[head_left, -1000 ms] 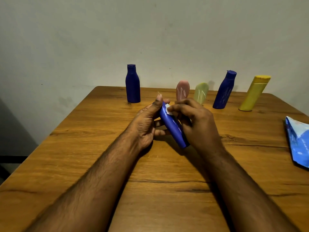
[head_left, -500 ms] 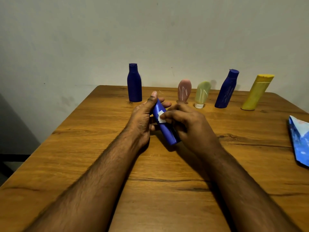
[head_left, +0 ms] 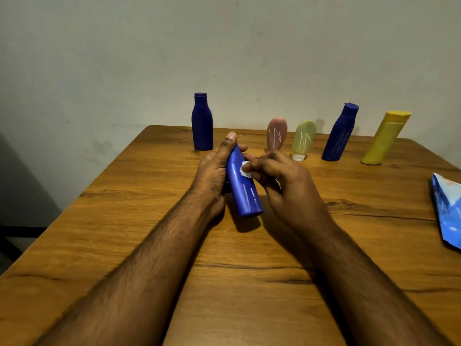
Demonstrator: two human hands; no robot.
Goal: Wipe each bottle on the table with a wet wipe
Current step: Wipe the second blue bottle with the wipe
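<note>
My left hand (head_left: 215, 171) grips a bright blue bottle (head_left: 243, 188), tilted with its base toward me, just above the wooden table (head_left: 249, 283). My right hand (head_left: 284, 186) pinches a small white wet wipe (head_left: 245, 171) against the bottle's upper side. Along the table's far edge stand a dark blue bottle (head_left: 202, 122), a pink tube (head_left: 276, 133), a pale green tube (head_left: 303, 139), a second dark blue bottle (head_left: 340, 133) with white scribbles, and a yellow bottle (head_left: 385, 138).
A blue and white wipes packet (head_left: 447, 211) lies at the table's right edge. A plain grey wall rises right behind the row of bottles. The table's left edge drops off to dark floor.
The held bottle's base has slid out from under my right hand, showing more of its body. The wipe sits lower along the bottle than one second ago.
</note>
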